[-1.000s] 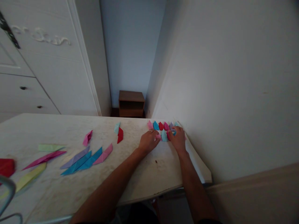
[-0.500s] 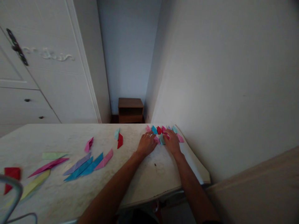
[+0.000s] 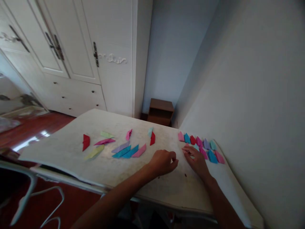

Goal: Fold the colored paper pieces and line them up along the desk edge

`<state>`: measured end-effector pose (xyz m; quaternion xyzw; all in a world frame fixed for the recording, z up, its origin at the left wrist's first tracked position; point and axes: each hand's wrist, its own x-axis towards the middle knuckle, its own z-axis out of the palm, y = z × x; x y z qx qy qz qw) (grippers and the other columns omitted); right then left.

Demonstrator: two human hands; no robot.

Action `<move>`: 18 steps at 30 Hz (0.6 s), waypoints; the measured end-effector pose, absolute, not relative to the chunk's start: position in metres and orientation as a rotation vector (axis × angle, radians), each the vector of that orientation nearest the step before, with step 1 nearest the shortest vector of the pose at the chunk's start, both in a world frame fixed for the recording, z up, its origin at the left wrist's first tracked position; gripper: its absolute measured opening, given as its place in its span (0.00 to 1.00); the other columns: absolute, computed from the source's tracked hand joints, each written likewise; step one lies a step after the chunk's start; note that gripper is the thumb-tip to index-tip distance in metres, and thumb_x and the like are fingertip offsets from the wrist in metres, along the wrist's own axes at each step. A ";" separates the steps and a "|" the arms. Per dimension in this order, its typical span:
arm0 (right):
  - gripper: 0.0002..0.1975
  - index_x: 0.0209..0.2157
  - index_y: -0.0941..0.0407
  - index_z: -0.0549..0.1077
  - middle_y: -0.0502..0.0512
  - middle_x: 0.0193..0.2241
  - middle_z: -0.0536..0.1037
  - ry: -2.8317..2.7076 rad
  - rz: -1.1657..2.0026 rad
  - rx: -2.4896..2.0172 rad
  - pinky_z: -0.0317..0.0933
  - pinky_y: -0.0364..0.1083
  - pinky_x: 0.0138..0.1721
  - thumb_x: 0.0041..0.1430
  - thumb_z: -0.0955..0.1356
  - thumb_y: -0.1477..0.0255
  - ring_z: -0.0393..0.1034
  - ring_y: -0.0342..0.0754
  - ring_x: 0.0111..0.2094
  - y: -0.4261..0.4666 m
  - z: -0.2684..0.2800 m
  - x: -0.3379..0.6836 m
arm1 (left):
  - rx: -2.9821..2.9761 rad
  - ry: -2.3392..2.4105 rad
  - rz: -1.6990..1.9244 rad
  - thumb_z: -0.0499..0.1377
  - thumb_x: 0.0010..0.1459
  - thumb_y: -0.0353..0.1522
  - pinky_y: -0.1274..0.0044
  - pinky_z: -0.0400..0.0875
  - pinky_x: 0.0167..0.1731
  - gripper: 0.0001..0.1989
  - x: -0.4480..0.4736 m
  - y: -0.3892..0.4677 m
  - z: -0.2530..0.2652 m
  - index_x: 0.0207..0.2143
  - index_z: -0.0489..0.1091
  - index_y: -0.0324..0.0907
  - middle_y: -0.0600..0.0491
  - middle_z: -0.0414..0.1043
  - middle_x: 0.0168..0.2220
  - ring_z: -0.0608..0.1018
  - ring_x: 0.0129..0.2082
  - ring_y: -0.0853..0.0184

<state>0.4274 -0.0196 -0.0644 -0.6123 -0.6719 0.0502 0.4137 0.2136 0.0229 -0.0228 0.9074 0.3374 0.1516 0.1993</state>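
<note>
My left hand [image 3: 165,162] hovers over the near part of the table with fingers loosely curled. A gap shows between its thumb and forefinger, with nothing visible inside. My right hand [image 3: 196,159] is at the left end of the front row of folded paper pieces. Its bent fingertips meet at a pink folded paper piece [image 3: 187,145], which they partly hide. Beside it, a light blue piece [image 3: 196,147] shows above the knuckles, then a magenta piece [image 3: 203,153], a blue piece [image 3: 212,156] and a pink piece [image 3: 219,157]. Behind runs a second row, including a red piece [image 3: 193,139].
Loose folded papers lie left on the white table [image 3: 143,168], among them a red one [image 3: 86,142], a yellow one [image 3: 94,152] and a blue one [image 3: 131,151]. The wall [image 3: 257,105] borders the right side. A wardrobe [image 3: 116,86] and brown cabinet [image 3: 160,111] stand beyond.
The camera view has swung left, showing more wardrobe and floor. My left hand has come away from the rows towards me. My right hand has moved to the front row's left end.
</note>
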 end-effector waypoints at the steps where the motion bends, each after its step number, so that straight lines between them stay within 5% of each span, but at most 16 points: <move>1: 0.11 0.38 0.53 0.76 0.57 0.39 0.79 -1.716 0.159 -1.530 0.71 0.51 0.39 0.61 0.64 0.65 0.75 0.52 0.38 -0.020 -0.065 0.423 | 2.483 0.948 0.417 0.54 0.60 0.40 0.74 0.67 0.32 0.13 0.201 0.020 -0.022 0.34 0.76 0.43 0.49 0.78 0.29 0.78 0.30 0.61; 9: 0.10 0.38 0.52 0.76 0.58 0.38 0.79 -1.773 0.280 -1.543 0.71 0.52 0.42 0.61 0.65 0.64 0.75 0.53 0.40 -0.013 -0.072 0.395 | 2.152 0.948 0.528 0.56 0.60 0.37 0.79 0.59 0.28 0.11 0.138 0.010 -0.048 0.31 0.74 0.41 0.53 0.76 0.28 0.74 0.27 0.69; 18: 0.13 0.44 0.54 0.75 0.58 0.42 0.77 -1.821 0.397 -1.545 0.71 0.49 0.37 0.60 0.65 0.67 0.73 0.49 0.33 0.023 -0.064 0.353 | 2.247 0.867 0.522 0.55 0.62 0.36 0.76 0.63 0.33 0.10 0.138 0.009 -0.055 0.34 0.74 0.42 0.51 0.76 0.29 0.75 0.32 0.65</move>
